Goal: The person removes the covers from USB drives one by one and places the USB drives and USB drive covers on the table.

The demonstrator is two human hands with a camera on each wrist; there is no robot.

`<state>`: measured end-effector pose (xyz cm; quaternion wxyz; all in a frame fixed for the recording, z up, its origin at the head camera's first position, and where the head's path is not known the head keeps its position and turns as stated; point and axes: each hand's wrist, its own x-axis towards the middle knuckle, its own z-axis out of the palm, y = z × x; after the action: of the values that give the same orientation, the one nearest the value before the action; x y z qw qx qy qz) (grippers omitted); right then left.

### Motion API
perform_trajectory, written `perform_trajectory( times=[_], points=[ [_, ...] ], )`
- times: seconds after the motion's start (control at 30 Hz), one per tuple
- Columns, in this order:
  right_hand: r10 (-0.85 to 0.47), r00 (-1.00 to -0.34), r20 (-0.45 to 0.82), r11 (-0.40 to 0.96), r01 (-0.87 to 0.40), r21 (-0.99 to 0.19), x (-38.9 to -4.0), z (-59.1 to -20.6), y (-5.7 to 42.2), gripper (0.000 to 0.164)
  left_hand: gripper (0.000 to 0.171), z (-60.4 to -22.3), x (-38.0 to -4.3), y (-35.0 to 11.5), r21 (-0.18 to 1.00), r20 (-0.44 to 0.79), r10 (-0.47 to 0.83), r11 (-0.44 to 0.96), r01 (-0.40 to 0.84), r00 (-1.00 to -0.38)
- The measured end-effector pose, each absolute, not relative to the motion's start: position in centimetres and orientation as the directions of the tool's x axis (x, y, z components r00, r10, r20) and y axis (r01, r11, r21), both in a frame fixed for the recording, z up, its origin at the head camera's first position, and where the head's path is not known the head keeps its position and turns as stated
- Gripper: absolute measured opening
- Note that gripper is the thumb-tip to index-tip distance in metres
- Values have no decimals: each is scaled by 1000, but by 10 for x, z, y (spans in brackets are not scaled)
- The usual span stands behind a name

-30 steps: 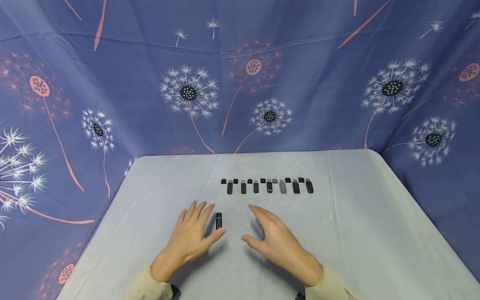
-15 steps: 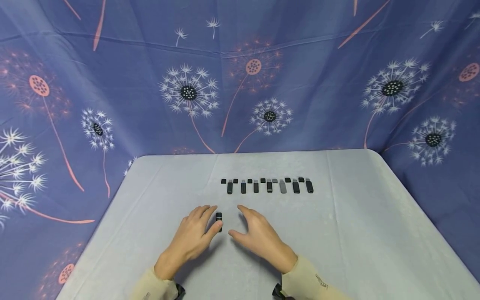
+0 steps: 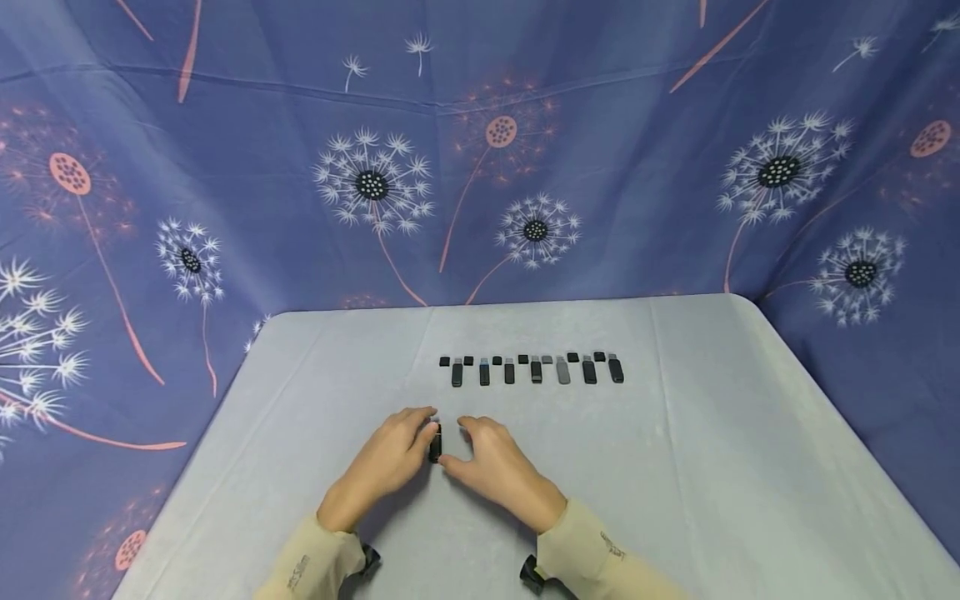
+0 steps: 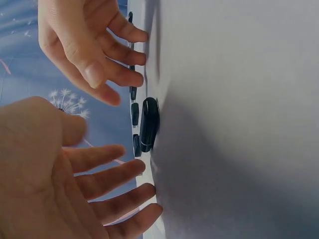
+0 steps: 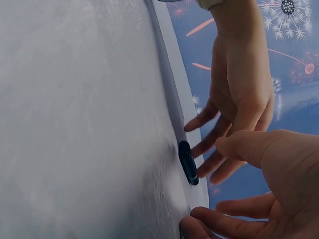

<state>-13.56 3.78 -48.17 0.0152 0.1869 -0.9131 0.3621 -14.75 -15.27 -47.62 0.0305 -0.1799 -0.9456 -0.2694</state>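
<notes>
A dark, glossy USB stick (image 3: 436, 448) with a thin light band near one end lies on the white tabletop, between the two hands. My left hand (image 3: 386, 454) hovers at its left, thumb and fingers spread apart around its far end. From the right, my right hand (image 3: 498, 467) reaches in, its thumb close to the stick's near end. In the left wrist view, a gap shows between the USB stick (image 4: 149, 124) and the left hand's fingers. The right wrist view has left fingertips overlapping the edge of the USB stick (image 5: 188, 163); contact cannot be told.
Farther back runs a row of several uncapped USB sticks, mostly black like the leftmost stick (image 3: 457, 373), plus a grey stick (image 3: 562, 372). Small loose caps, such as the black cap (image 3: 444, 362), lie beside them. A blue dandelion-print curtain (image 3: 480, 183) hangs behind the table.
The right hand has moved left toward the USB stick. My left hand has shifted slightly right and its thumb has come over the stick's far part. The row has not changed.
</notes>
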Motion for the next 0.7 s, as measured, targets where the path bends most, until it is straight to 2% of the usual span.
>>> perform_trajectory(
  times=[0.1,0.3,0.43,0.7],
  points=[
    [-333,-928,166,695,-360,-623,-137,-480,32,54,20,-475,-154,-153,483,179,360,779,401,-915],
    [-324,-937,127,745,-336,-576,-140,-477,19,42,16,-472,-161,-154,462,202,398,767,445,-895],
    [-318,-944,89,762,-310,-568,-141,-478,10,38,11,-474,-164,-154,468,165,390,777,420,-906],
    [-307,-947,97,798,-312,-515,-140,-484,-2,21,9,-477,-168,-153,496,124,345,790,359,-930]
  ],
)
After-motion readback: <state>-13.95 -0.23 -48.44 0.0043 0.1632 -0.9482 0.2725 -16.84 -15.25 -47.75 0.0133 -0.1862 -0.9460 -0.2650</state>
